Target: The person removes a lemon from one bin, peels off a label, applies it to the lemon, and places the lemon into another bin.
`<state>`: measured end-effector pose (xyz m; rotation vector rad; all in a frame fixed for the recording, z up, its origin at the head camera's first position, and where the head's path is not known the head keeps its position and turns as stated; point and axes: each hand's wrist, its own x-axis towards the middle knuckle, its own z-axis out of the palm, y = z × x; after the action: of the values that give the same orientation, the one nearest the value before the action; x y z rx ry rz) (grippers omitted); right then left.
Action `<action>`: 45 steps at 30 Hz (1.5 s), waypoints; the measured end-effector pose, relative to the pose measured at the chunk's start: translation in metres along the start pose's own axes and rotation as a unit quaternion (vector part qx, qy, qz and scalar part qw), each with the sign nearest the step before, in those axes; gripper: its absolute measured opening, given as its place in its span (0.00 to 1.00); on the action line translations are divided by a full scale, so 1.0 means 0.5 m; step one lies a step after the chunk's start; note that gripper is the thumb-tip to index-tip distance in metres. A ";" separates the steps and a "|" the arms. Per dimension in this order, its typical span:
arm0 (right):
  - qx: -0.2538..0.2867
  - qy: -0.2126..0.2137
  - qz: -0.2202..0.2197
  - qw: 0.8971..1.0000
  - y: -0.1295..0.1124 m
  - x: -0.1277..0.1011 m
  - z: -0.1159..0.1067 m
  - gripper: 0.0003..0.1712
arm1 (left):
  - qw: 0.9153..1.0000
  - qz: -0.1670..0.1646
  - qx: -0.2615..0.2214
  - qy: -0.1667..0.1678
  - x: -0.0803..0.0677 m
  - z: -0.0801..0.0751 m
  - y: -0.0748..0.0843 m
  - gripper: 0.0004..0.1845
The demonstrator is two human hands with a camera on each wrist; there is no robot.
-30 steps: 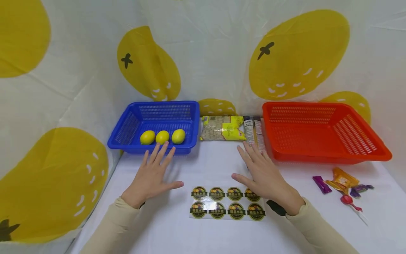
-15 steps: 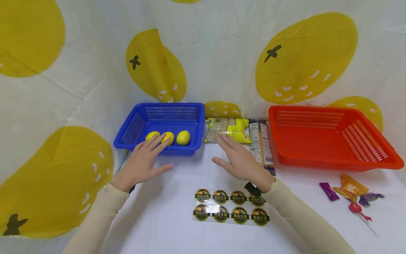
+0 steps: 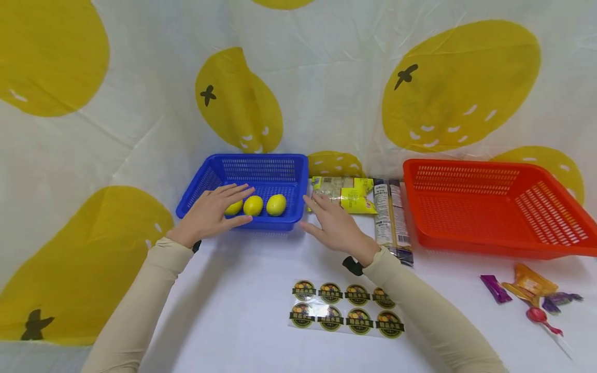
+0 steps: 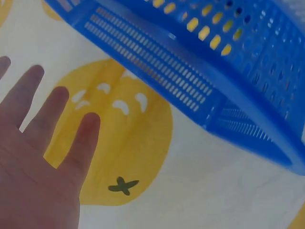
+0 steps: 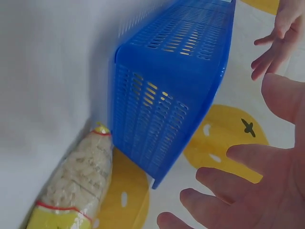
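Observation:
A blue basket (image 3: 259,169) stands at the back left with three yellow lemons in a row inside: left lemon (image 3: 235,208), middle lemon (image 3: 253,205), right lemon (image 3: 276,204). My left hand (image 3: 215,210) reaches over the basket's front rim with straight fingers, right above the left lemon and partly hiding it. In the left wrist view the left hand (image 4: 43,157) is spread below the basket (image 4: 190,71). My right hand (image 3: 330,221) hovers flat beside the basket's right corner, holding nothing. The right wrist view shows its fingers (image 5: 248,191) near the basket wall (image 5: 167,100).
A yellow snack packet (image 3: 345,189) and a long dark packet (image 3: 392,217) lie between the blue basket and an orange-red basket (image 3: 466,178). A sheet of round stickers (image 3: 345,313) lies near me. Wrapped candies (image 3: 527,287) and a lollipop (image 3: 538,316) lie at the right.
Both hands have moved forward and left, away from the sticker sheet. The left hand now reaches over the blue basket's rim; the right is beside the basket's right corner.

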<state>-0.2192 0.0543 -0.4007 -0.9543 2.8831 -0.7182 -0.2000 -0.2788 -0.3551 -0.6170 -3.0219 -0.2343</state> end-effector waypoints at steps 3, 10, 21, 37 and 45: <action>-0.005 -0.002 0.003 1.000 -0.004 0.019 0.004 0.42 | 1.000 0.000 -0.014 0.001 0.017 -0.004 -0.016 0.38; -0.020 -0.015 0.030 0.999 -0.008 0.049 0.013 0.41 | 1.000 0.003 -0.015 -0.026 0.074 -0.010 -0.032 0.34; -0.033 -0.030 0.064 0.997 -0.004 0.070 0.037 0.41 | 0.990 -0.053 -0.019 -0.130 0.161 -0.003 -0.020 0.33; -0.023 -0.032 0.059 0.998 -0.006 0.068 0.046 0.41 | 0.978 -0.061 -0.049 -0.195 0.251 0.033 -0.015 0.34; -0.020 -0.029 0.053 0.998 -0.004 0.067 0.046 0.41 | 0.970 -0.073 -0.044 -0.227 0.288 0.055 -0.005 0.38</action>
<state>-0.2417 0.0243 -0.4163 -0.8050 2.8811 -0.6162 -0.3340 -0.2212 -0.3716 -0.5116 -3.5233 -0.2679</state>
